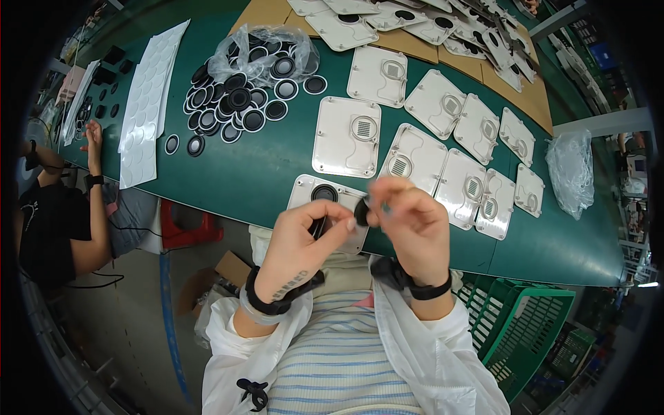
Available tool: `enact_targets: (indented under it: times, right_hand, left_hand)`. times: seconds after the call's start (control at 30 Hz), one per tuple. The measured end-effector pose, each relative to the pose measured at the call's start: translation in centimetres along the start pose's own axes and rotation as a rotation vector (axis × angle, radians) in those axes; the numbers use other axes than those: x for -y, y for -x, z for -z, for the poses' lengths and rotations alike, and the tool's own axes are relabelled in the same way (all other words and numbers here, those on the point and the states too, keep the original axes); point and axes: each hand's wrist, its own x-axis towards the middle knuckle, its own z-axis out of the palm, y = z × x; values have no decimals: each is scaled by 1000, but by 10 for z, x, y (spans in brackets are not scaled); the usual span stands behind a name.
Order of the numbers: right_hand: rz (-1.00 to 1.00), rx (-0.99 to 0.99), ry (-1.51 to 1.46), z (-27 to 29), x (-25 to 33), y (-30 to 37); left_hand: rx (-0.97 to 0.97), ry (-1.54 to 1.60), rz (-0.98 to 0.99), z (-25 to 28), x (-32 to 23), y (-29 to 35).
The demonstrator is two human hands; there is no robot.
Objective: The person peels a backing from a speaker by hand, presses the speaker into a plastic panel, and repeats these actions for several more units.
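In front of my chest, my left hand (pixel 299 238) has its thumb and fingers pinched together at the edge of a small black round speaker part (pixel 362 210). My right hand (pixel 413 225) grips the same part from the other side, its fingers curled and slightly blurred. Under the hands lies a white plastic panel (pixel 301 188), partly hidden by them, with a black round speaker (pixel 324 194) seated in it. More white panels (pixel 347 155) with slotted round grilles lie in rows to the right.
A pile of black round speakers (pixel 238 100) spills from a clear plastic bag (pixel 232 59). White sticker sheets (pixel 144 114) lie to its left. Panels with black inserts (pixel 443 28) heap on cardboard at the back. A green crate (pixel 529 311) stands below right; a co-worker's hand (pixel 92 142) is at left.
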Motion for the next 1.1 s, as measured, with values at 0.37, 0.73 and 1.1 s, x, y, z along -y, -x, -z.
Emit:
enact_targets:
  times: [0.37,0.73,1.1]
  right_hand:
    - [332,52,1105,17,46,42]
    - [300,-326,1198,29,32,25]
    - [-325,-380,733,77,11,-29]
  left_hand:
    - [168,461,463,-20,0,4]
    - [227,416,262,-36,10,-19]
    - [93,-1408,-370,-62,23,-32]
